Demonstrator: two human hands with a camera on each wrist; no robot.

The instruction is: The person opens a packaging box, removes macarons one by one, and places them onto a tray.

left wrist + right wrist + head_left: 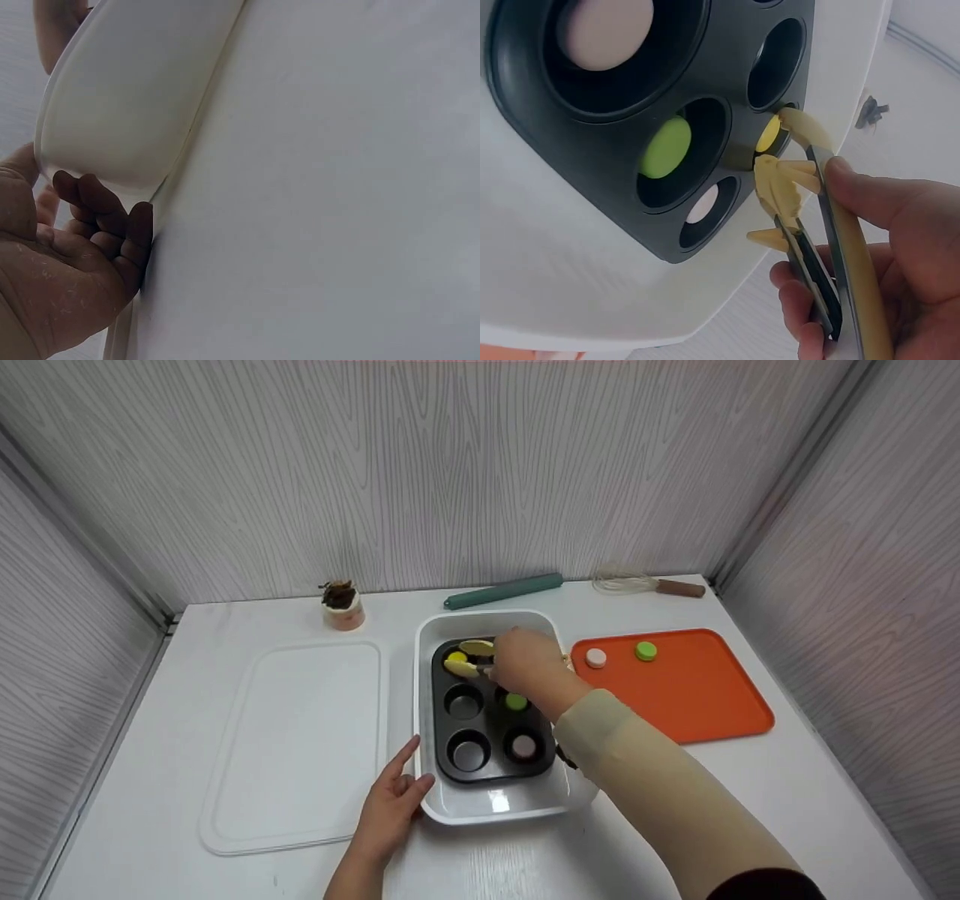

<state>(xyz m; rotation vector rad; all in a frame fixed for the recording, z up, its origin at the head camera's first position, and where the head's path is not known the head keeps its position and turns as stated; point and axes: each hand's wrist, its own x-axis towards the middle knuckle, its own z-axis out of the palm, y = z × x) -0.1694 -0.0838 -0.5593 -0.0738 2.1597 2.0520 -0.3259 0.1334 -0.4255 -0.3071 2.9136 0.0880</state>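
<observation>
My right hand [529, 664] grips yellow-tipped tongs [847, 277], reaching over the muffin tin [480, 724] from the right. The parted tong tips stand at the far-left cup, around a yellow disc [768, 133] that looks like a toy macaron. Green [666, 148] and pink [609, 34] macarons lie in right-column cups, with another pink one [703, 204] in the far-right cup. The tin sits inside a white tub [499, 814]. My left hand [390, 802] holds the tub's near-left edge, thumb at the rim and fingers curled against the outer wall.
On the right, an orange tray [690, 690] bears a pink macaron [596, 658] and a green one [646, 651]. A clear lid [300, 742] lies left of the tub. Along the back are a small dessert cup [344, 615], a green rolling pin [504, 591] and a whisk [652, 584].
</observation>
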